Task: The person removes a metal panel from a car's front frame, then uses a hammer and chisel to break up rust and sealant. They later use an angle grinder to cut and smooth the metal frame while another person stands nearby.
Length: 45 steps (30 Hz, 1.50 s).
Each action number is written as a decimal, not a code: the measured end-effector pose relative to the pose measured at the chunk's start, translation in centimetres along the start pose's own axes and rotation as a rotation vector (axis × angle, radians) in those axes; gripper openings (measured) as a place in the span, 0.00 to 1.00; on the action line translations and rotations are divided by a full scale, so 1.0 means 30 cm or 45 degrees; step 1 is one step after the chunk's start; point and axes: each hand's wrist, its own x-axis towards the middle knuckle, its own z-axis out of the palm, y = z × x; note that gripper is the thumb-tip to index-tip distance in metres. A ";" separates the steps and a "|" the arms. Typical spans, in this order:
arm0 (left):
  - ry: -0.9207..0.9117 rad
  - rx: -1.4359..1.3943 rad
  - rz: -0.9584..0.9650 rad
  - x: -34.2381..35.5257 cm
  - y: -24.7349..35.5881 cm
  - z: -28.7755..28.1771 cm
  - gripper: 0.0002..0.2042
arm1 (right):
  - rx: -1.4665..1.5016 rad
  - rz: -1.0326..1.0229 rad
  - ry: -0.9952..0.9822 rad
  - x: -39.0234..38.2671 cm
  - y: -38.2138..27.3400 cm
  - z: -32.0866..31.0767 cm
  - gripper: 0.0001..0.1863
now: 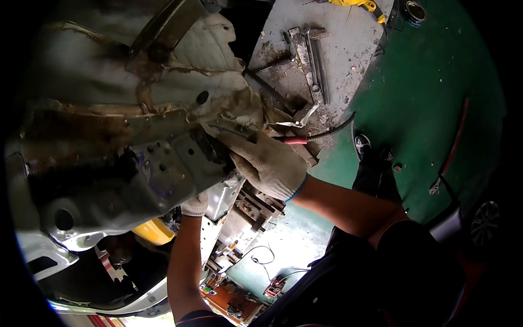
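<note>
My right hand (269, 166), in a pale knitted glove with a blue cuff edge, rests at the torn end of a grey metal body panel (163, 163). Its index finger stretches along the panel's upper edge, and its other fingers curl out of sight. A red-handled tool (296, 140) with a dark ribbed hose runs in behind this hand, apparently in its grip; a thin grey piece shows beside the index finger. Below the panel, my left hand (194, 205) wears a similar glove. The panel hides its fingers.
Wrenches (316, 65) and a screwdriver-like tool lie on a dirty grey board (348, 49), with a yellow power tool (357, 4) at its far edge. A red hose (456, 139) crosses the green floor (430, 98). Someone's dark-trousered leg and shoe (362, 145) stand nearby.
</note>
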 end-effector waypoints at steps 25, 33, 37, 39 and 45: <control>0.028 0.012 -0.027 -0.011 0.006 0.000 0.32 | -0.331 0.659 0.479 -0.156 0.723 -0.381 0.24; -0.008 0.031 -0.112 -0.096 -0.062 0.031 0.29 | -0.788 0.837 0.236 0.083 1.268 -0.442 0.26; -0.016 0.018 -0.099 -0.137 -0.105 0.048 0.27 | -0.770 0.886 0.336 0.092 1.291 -0.381 0.29; -0.024 0.023 -0.056 -0.143 -0.112 0.059 0.28 | -0.701 0.828 0.422 -0.011 1.297 -0.338 0.28; 0.101 0.162 -0.066 -0.119 -0.089 0.063 0.30 | -0.790 1.031 0.316 -0.587 1.222 -0.270 0.16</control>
